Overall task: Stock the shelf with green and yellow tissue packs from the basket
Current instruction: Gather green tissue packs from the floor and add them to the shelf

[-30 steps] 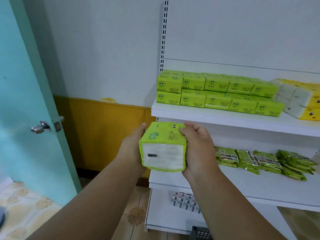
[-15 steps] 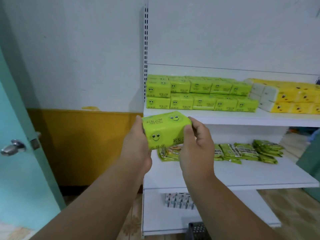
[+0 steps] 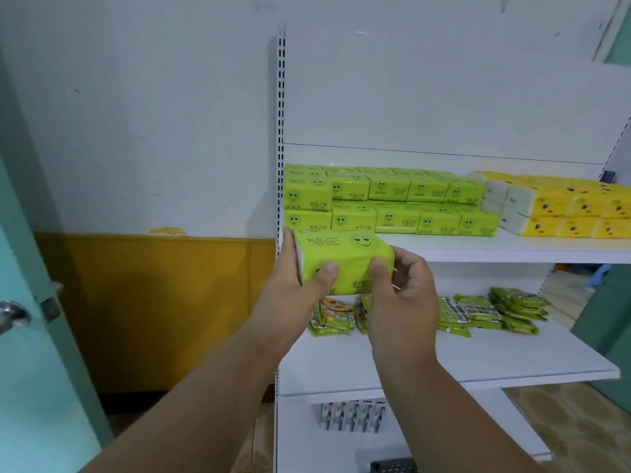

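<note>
Stocking in progress: one green pack in transit.
Left hand (image 3: 290,295) and right hand (image 3: 403,302) both grip a green tissue pack (image 3: 345,259) at frame centre, just before the shelf (image 3: 512,249); green rows (image 3: 392,203) and yellow rows (image 3: 563,206) already placed.

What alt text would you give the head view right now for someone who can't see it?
Both hands, left hand and right hand, hold a green tissue pack at the front left edge of a white shelf. Behind it sit two-high rows of green packs, with yellow packs to their right.
</note>
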Demonstrator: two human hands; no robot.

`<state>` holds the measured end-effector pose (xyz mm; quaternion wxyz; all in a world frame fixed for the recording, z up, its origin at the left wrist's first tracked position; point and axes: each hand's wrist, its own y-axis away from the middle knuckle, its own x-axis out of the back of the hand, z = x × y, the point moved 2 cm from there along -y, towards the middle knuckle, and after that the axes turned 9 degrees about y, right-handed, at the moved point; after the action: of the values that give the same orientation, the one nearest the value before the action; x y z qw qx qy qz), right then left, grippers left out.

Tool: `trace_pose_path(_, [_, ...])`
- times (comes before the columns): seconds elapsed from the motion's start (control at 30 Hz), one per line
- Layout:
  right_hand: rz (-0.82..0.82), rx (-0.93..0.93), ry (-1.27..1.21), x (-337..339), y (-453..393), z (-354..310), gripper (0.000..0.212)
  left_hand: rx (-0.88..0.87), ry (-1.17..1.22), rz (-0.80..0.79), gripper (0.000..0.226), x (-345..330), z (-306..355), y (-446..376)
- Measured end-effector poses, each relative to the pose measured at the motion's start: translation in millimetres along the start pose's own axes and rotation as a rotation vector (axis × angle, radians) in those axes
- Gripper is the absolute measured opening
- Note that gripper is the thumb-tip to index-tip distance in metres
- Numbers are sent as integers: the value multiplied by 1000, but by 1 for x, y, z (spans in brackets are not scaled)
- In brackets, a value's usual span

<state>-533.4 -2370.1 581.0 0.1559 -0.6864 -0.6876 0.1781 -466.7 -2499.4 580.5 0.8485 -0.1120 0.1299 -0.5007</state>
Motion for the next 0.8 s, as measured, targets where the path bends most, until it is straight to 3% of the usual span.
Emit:
trace_pose_path(0.17, [-4,9,23,3,-24,7,12,-8,-211,-8,98,-10,4,-29])
trace_pose_path(0.43, [-6,44,94,-7,-92,42,24,-206,-623,236,54,-35,-14,-99])
trace_pose_path(0.53, [-20,77,130,-19,-133,58,29,-243,-580,236,39,-41,-21,-136])
trace_pose_path(0.63, [-64,111,165,-35,-177,74,32,-321,-543,276,48,-45,-27,-174])
trace_pose_path(0.8, [-92,153,257,-63,-238,97,34,-601,-1066,343,30,-46,-29,-234])
